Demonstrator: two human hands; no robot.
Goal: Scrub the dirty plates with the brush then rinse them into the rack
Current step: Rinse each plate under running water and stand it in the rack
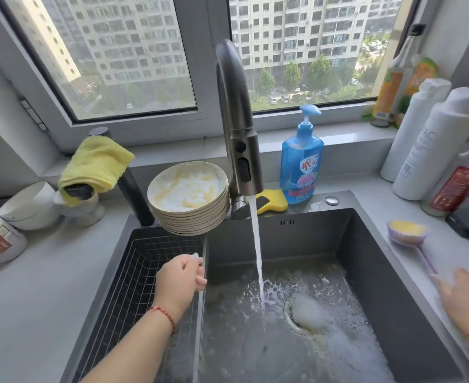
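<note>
We see the stack of dirty plates (188, 199) on the sink (371, 244) back rim, just left of the faucet (237, 125), top one smeared yellow. Wire rack (134, 272) sits in the sink's left part. Brush (410, 236) lies on the counter right of the sink. Left hand (182, 277) over the rack's right edge, fingers curled, gripping nothing we can make out. Right hand (465, 297) at the brush handle end, fingers blurred, can't tell. Water runs from the faucet into the sink.

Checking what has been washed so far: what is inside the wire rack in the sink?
No plates show in the wire rack; only bare mesh is visible. The left hand and forearm cover part of it, and its near end runs out of frame.
</note>
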